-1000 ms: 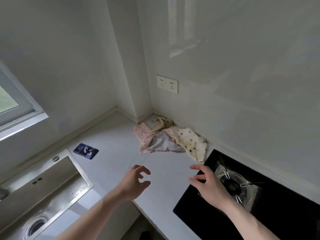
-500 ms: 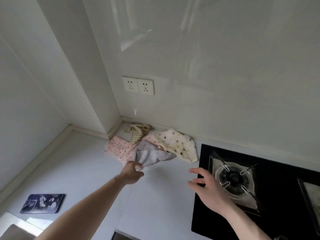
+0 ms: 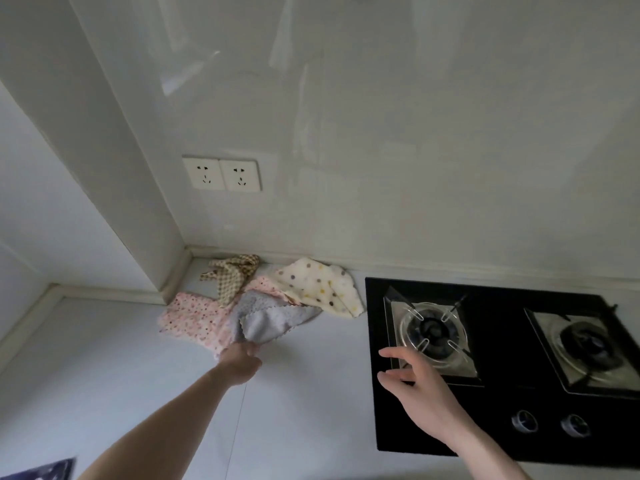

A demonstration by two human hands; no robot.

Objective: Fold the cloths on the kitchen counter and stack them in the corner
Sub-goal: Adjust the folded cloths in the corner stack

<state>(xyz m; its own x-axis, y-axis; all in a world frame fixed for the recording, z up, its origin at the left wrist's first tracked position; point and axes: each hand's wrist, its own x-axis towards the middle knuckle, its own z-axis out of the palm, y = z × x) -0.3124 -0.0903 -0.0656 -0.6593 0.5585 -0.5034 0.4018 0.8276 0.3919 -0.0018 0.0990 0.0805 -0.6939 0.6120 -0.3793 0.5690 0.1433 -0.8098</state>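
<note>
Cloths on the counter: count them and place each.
4: checked cloth in the corner, pink cloth, grey cloth gripped by the left hand, dotted cream cloth beside the stove. More may hide underneath.

Your left arm reaches far forward, forearm bare and nearly straight, and your left hand [image 3: 240,361] is seen from the back with its fingers curled, pinching the near edge of the grey cloth [image 3: 268,322]. Your right arm comes in from the lower right with the wrist slightly bent, and your right hand [image 3: 420,393] hovers with its fingers spread and loosely extended toward the left, holding nothing.
</note>
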